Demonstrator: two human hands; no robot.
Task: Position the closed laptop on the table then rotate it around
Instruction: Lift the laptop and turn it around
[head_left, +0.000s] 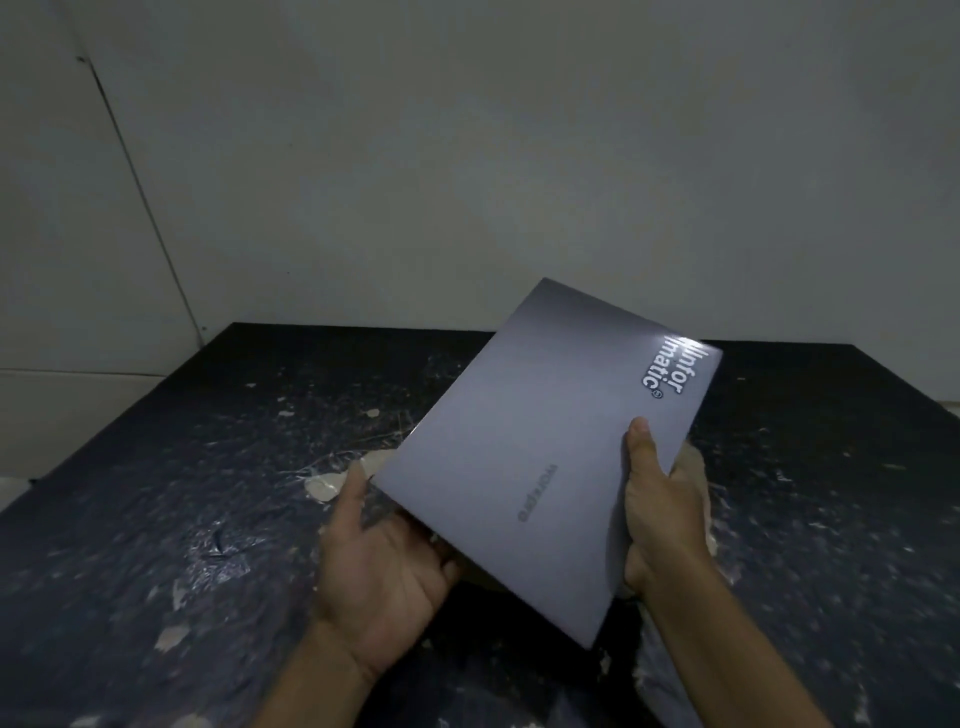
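Note:
A closed grey laptop (540, 441) with a white sticker near its far right corner is held tilted above the dark table (208, 509), lid facing me. My right hand (657, 499) grips its right edge, thumb on the lid and fingers underneath. My left hand (384, 577) cups the near left edge from below, palm up, fingers hidden under the laptop. The laptop's underside is hidden.
The black tabletop is scuffed and spotted with pale paint patches (327, 486). A plain white wall (467, 156) rises right behind the table's far edge. A wall corner seam (140, 197) runs down at the left.

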